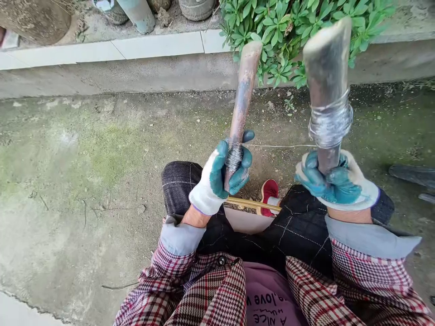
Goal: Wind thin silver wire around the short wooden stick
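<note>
My left hand (pixel 220 174), in a white and teal glove, grips a reddish-brown stick (pixel 243 95) held upright, with thin silver wire wound around it at the fingers. A bigger grey stick (pixel 326 68) stands upright in my gloved right hand (pixel 335 181); it carries a thick coil of wire (pixel 330 122) just above the fist. One thin strand of wire (pixel 278 146) runs taut between the two sticks. Both hands are closed.
I sit over a mossy concrete floor (pixel 84 172). A low concrete kerb with a white tile top (pixel 136 50) runs along the far side, with a green plant (pixel 288 27) and pots behind it. A thin yellow rod (pixel 251 204) and a red shoe (pixel 269 191) lie between my knees.
</note>
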Demonstrator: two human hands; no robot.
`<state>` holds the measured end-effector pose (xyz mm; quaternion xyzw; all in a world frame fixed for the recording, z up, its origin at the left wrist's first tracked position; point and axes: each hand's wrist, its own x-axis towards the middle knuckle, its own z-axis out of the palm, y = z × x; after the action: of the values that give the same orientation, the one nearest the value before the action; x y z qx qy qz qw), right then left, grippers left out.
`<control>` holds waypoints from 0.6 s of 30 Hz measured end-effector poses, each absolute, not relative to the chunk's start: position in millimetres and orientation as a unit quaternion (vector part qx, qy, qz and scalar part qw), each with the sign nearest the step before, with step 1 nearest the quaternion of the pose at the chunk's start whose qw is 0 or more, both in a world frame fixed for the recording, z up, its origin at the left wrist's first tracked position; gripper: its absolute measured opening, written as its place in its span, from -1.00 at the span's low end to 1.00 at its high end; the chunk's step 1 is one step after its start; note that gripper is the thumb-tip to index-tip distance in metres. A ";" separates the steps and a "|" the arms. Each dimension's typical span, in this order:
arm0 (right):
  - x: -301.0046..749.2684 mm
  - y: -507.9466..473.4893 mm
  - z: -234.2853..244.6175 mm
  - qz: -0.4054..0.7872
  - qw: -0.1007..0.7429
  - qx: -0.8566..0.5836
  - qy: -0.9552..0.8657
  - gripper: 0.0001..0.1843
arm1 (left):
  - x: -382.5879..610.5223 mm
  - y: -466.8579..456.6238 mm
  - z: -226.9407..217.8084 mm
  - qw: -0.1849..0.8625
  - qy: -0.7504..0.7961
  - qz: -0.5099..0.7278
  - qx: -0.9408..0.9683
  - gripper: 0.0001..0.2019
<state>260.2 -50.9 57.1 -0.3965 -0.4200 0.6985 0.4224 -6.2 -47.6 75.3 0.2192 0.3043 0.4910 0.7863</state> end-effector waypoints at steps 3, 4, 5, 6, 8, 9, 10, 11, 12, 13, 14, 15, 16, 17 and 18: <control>245.6 -48.1 73.3 0.658 0.424 -0.443 -0.437 -0.55 | -4.8 -48.0 74.6 0.776 0.331 0.489 0.223 -0.58; 238.3 -47.1 80.2 0.645 0.401 -0.471 -0.448 -0.54 | -3.5 -48.6 73.2 0.771 0.346 0.484 0.226 -0.61; 230.4 -46.4 87.0 0.629 0.398 -0.495 -0.448 -0.54 | -1.8 -49.6 71.6 0.768 0.357 0.479 0.228 -0.61; 222.2 -46.2 93.2 0.621 0.413 -0.503 -0.436 -0.53 | 0.3 -51.2 70.0 0.766 0.365 0.477 0.230 -0.60; 206.8 -47.4 102.2 0.622 0.458 -0.497 -0.395 -0.55 | 5.2 -55.8 67.3 0.761 0.373 0.474 0.237 -0.57; 200.5 -48.5 104.9 0.627 0.476 -0.486 -0.379 -0.57 | 7.8 -58.5 66.2 0.760 0.377 0.472 0.241 -0.56; 195.3 -49.8 106.6 0.630 0.483 -0.474 -0.380 -0.56 | 10.4 -61.3 65.4 0.757 0.384 0.468 0.246 -0.55; 191.5 -51.2 107.3 0.631 0.487 -0.464 -0.386 -0.55 | 12.9 -64.0 64.8 0.754 0.396 0.461 0.249 -0.55; 188.9 -52.5 107.3 0.633 0.483 -0.455 -0.398 -0.55 | 15.1 -66.5 64.4 0.751 0.410 0.452 0.252 -0.54; 187.4 -53.7 107.0 0.632 0.479 -0.450 -0.411 -0.58 | 17.1 -68.8 64.1 0.748 0.425 0.443 0.253 -0.53; 186.7 -54.8 106.3 0.627 0.478 -0.448 -0.422 -0.63 | 18.9 -70.7 63.9 0.745 0.438 0.435 0.253 -0.52; 186.5 -55.9 105.5 0.620 0.479 -0.449 -0.430 -0.66 | 20.3 -72.2 63.8 0.744 0.447 0.429 0.251 -0.51; 186.8 -57.1 104.7 0.610 0.485 -0.452 -0.434 -0.69 | 21.4 -73.4 63.6 0.743 0.454 0.424 0.249 -0.49; 187.2 -58.5 103.9 0.597 0.494 -0.457 -0.437 -0.71 | 22.3 -74.3 63.4 0.743 0.458 0.421 0.247 -0.47; 187.7 -60.1 103.3 0.586 0.502 -0.461 -0.439 -0.73 | 23.0 -74.9 63.0 0.743 0.461 0.419 0.246 -0.45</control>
<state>187.7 -60.1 103.3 -0.4610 -0.4387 0.5858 0.5020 23.0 -74.9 63.0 0.2456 0.4606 0.4192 0.7428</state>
